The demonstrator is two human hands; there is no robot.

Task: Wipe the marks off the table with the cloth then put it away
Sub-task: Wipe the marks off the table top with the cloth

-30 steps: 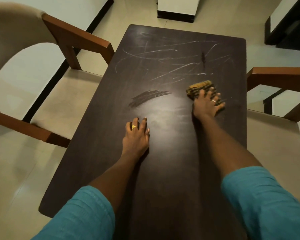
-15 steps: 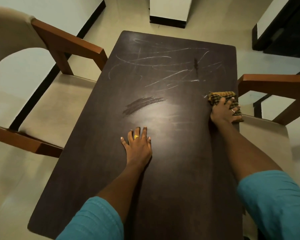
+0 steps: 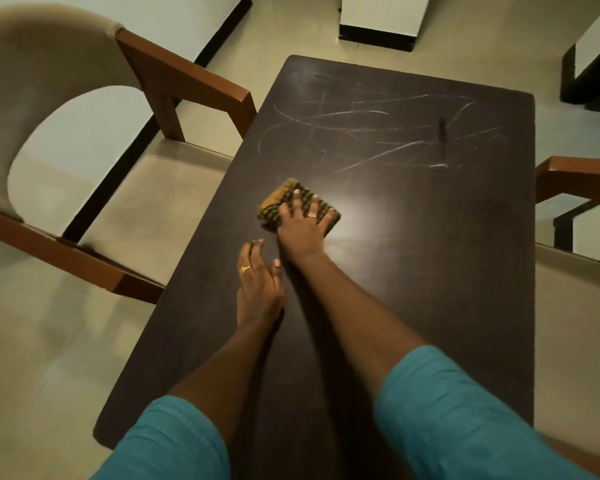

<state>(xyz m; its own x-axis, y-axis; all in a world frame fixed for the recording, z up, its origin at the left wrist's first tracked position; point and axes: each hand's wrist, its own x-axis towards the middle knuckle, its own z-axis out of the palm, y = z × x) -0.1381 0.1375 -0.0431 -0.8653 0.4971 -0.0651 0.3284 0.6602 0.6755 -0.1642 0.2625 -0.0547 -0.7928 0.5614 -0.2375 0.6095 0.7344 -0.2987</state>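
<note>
A dark brown table [image 3: 430,271] fills the middle of the view. White scribble marks [image 3: 378,133] and a short dark streak [image 3: 442,131] cover its far half. My right hand [image 3: 303,226] presses a folded yellow-and-black checked cloth [image 3: 278,202] flat on the table near the left-centre, fingers spread over it. My left hand [image 3: 258,282] rests flat on the table just behind and left of it, fingers together, holding nothing. The dark smear seen earlier at centre-left is not visible; the cloth lies about there.
A beige chair with brown wooden arms [image 3: 184,81] stands close to the table's left edge. Another chair's arm [image 3: 575,174] and seat [image 3: 575,306] sit at the right edge. A white pillar base [image 3: 378,29] stands beyond the far end.
My right hand slid the cloth from the table's right edge leftward across to the left-centre, over the dark smear. My left hand's fingers drew together and it stayed roughly in place.
</note>
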